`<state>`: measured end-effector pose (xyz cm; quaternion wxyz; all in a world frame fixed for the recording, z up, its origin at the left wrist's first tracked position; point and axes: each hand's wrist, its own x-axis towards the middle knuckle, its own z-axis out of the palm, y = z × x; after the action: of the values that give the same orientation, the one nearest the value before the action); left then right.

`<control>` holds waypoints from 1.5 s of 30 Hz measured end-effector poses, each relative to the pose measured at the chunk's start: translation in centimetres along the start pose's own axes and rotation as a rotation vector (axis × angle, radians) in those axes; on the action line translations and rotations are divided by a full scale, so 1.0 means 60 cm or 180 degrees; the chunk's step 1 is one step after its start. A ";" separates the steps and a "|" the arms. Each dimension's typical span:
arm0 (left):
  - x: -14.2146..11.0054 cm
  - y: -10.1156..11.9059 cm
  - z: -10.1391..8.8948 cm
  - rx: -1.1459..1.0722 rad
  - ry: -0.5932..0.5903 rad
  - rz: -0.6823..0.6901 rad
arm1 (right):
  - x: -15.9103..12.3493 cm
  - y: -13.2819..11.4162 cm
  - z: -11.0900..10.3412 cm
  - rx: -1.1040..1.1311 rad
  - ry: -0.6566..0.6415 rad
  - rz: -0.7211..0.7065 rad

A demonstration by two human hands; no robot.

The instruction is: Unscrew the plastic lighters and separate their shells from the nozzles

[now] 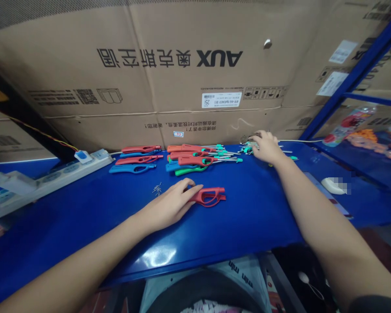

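Your blue table (244, 217) runs along a cardboard AUX carton (169, 87). Rows of red and blue lighter shells (138, 160) lie toward eleven o'clock. Your left hand (169, 204) lies open, touching a loose red lighter shell (213, 196) at twelve o'clock. Your right hand (265, 147), at two o'clock, rests on small teal-and-metal parts (247, 150); it may be gripping them, but you cannot tell from this view.
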<state>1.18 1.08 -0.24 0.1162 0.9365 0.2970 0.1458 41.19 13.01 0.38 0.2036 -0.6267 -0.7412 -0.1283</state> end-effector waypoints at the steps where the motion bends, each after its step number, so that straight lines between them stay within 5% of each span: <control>1: 0.001 -0.003 0.004 0.0060 0.0047 0.0053 | 0.001 -0.021 -0.005 0.0082 0.0010 -0.0122; 6: 0.005 -0.004 0.015 0.0016 0.0007 0.0103 | -0.013 -0.155 -0.009 0.0500 -0.0193 -0.0956; 10: 0.002 -0.005 0.004 -0.0206 -0.0092 -0.0099 | -0.031 -0.227 0.013 0.0671 -0.0330 -0.1180; 15: -0.008 -0.017 -0.047 -0.0285 -0.0441 -0.0341 | -0.033 -0.237 0.035 0.1086 -0.0398 -0.1051; 19: -0.022 -0.034 -0.124 -0.0407 -0.0590 -0.0451 | -0.031 -0.224 0.005 0.1470 -0.0632 -0.1201; 21: -0.032 -0.056 -0.164 -0.0590 -0.0597 -0.0599 | -0.034 -0.220 -0.022 0.1636 -0.0950 -0.1343; 24: -0.047 -0.119 -0.205 -0.0940 -0.0119 -0.1223 | -0.046 -0.222 -0.061 0.1717 -0.1897 -0.1457; 28: -0.056 -0.224 -0.214 -0.0525 0.0341 -0.2118 | -0.067 -0.244 -0.089 0.1452 -0.2960 -0.1385; 33: -0.048 -0.282 -0.193 -0.0097 0.0381 -0.2361 | -0.084 -0.269 -0.095 0.1641 -0.2869 -0.1557; 40: -0.026 -0.262 -0.189 0.0314 0.0618 -0.2135 | -0.093 -0.287 -0.096 0.1355 -0.2647 -0.1745; 45: -0.010 -0.124 -0.148 0.0307 0.0836 -0.1196 | -0.096 -0.289 -0.095 0.1406 -0.2549 -0.1694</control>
<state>-6.22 7.79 5.63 0.0568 0.8422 0.4854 0.2279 25.71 2.26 3.89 -0.0079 -0.3590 -0.9037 0.2332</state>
